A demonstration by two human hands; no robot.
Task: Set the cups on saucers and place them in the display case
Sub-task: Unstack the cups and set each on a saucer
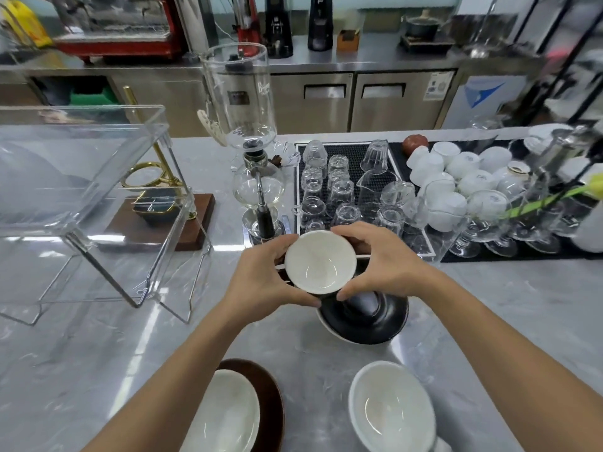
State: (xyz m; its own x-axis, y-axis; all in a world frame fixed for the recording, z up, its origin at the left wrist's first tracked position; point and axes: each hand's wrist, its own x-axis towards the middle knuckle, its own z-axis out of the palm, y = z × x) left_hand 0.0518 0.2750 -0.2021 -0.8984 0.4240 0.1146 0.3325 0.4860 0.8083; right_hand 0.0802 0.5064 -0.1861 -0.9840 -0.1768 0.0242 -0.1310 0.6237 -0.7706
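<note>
Far left: clear display case [98,177] standing on the grey bench [81,353], lid raised, interior holding no cup or saucer yet. Behind its right side: brass stand on a wooden base [163,220]. Next right: glass siphon brewer [254,158], just beyond the hands.

Near edge, left of centre: white cup on a brown saucer [270,402], already paired. Centre: left hand [261,275] and right hand [385,265] gripping opposite sides of a white cup [319,261], fingers and thumbs curled round its rim, cup raised and tilted toward the camera, mouth showing. Directly below and right: black saucer [365,316] on the bench, with a dark rounded shape at its centre, possibly a second dark piece; view too poor to tell. Near edge, right: another white cup [391,409], on what looks like a white saucer.

Right of centre: black mat [355,151] of upturned glasses, then stacked white cups [463,171].

Risks: a tilted cup set off-centre on the saucer, rocking or chipping; a rim-only grip slipping on glazed ware; elbows sweeping the near cups off the bench edge; the siphon struck on the carry left to the case.
</note>
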